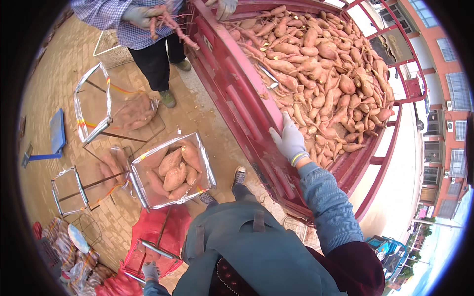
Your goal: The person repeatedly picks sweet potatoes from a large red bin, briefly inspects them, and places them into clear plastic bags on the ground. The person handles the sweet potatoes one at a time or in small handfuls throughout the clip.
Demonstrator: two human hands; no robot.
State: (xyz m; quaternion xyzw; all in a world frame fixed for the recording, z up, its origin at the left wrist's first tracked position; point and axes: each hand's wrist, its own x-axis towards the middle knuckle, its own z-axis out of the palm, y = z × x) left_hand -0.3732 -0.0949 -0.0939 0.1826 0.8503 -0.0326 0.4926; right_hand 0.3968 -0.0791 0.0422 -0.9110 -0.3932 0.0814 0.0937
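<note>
My right hand [289, 142], in a light glove, grips the top edge of a red truck bed's side panel [255, 85], thumb on the outer face. Beyond the edge lies a large heap of sweet potatoes [318, 70]. Low at the left, my left hand [151, 271], also gloved, is beside a red mesh bag [163, 227] stretched on a metal frame [159, 248]. Whether its fingers hold anything is unclear. Between the bag and the truck, a clear bag on a square frame [136, 181] contains several large sweet potatoes [175, 175].
Another person's gloved hand [142, 16] holds a rooty sweet potato cluster [168, 22]; their other hand [226, 8] touches the truck. More framed bags [109, 92] stand left, near a blue platform scale [57, 131]. Filled bags [79, 255] lie lower left. A knife-like tool [268, 76] rests on the heap.
</note>
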